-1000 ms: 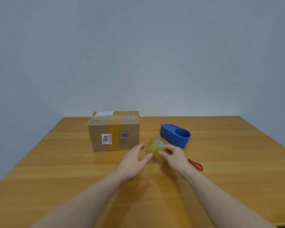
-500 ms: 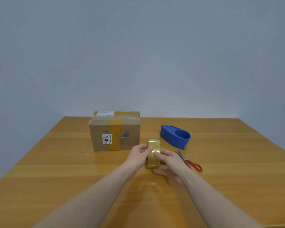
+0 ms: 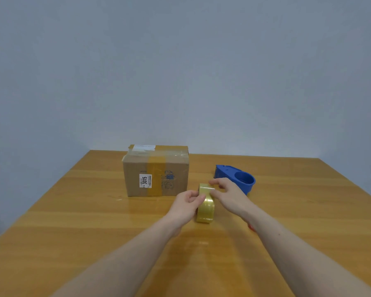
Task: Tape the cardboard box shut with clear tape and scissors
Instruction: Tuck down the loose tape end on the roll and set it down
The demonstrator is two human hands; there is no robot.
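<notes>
A roll of clear yellowish tape (image 3: 206, 207) stands on edge on the wooden table (image 3: 73, 221). My left hand (image 3: 187, 203) grips its left side, thumb and fingers on the band. My right hand (image 3: 227, 192) holds its right side, fingertips on the top of the roll. The cardboard box (image 3: 156, 171) sits behind and to the left, flaps down, with old tape and a white label. Only a red sliver of the scissors (image 3: 251, 227) shows under my right forearm.
A blue tape dispenser (image 3: 237, 177) lies right of the box, just behind my right hand. A grey wall stands behind the table's far edge.
Both hands have settled the roll upright on the table and shifted grip. My right fingers rose to the top of the roll. My right forearm now covers most of the scissors.
</notes>
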